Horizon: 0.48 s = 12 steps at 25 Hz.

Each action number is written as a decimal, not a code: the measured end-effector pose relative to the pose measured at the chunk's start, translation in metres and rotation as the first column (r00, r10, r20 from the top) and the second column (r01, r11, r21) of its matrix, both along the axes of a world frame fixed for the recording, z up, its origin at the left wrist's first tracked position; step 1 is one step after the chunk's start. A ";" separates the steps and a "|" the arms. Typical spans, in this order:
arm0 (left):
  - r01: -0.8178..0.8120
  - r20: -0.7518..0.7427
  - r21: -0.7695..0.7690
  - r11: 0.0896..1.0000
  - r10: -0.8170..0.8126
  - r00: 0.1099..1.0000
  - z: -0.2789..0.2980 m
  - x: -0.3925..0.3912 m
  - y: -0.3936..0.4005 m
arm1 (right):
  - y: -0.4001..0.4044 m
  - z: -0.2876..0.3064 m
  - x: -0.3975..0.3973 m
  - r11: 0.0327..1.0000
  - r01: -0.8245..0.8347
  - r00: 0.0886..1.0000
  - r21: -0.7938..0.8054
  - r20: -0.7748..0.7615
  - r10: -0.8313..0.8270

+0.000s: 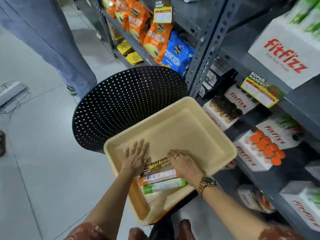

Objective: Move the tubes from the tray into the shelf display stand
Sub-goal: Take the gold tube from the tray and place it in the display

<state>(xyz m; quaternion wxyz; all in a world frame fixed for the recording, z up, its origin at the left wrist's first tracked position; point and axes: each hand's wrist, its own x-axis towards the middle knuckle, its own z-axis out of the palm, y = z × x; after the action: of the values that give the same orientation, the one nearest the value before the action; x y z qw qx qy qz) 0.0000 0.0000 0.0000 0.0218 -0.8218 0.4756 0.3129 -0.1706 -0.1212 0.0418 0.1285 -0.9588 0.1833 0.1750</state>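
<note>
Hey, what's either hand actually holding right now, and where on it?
Neither clearly grips anything. Left hand lies flat, right hand cups the gold tube ends in the tray.

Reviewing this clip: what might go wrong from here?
The tray sits tilted on the black chair, so pressing from either the left hand or the right hand may tip it. The remaining tubes lie loose and could roll. The orange-capped display box looks nearly full.
</note>
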 end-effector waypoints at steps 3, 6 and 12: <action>0.030 0.073 0.025 0.999 -0.031 0.997 -0.005 0.003 -0.001 | -0.001 -0.003 0.003 0.999 0.033 0.999 0.011 0.010 -0.033; 0.042 0.078 0.038 0.998 -0.045 0.996 -0.007 0.003 -0.001 | -0.001 -0.007 0.002 1.000 0.001 0.995 -0.017 0.095 0.000; 0.072 0.099 0.083 0.994 -0.080 0.992 -0.001 0.005 -0.004 | -0.004 0.011 0.005 1.000 -0.028 0.994 -0.009 0.108 0.029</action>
<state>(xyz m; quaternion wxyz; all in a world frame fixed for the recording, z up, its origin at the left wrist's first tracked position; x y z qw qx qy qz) 0.0053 -0.0037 -0.0009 0.0908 -0.8165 0.4921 0.2878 -0.1660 -0.1257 0.0530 0.1321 -0.9699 0.1628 0.1240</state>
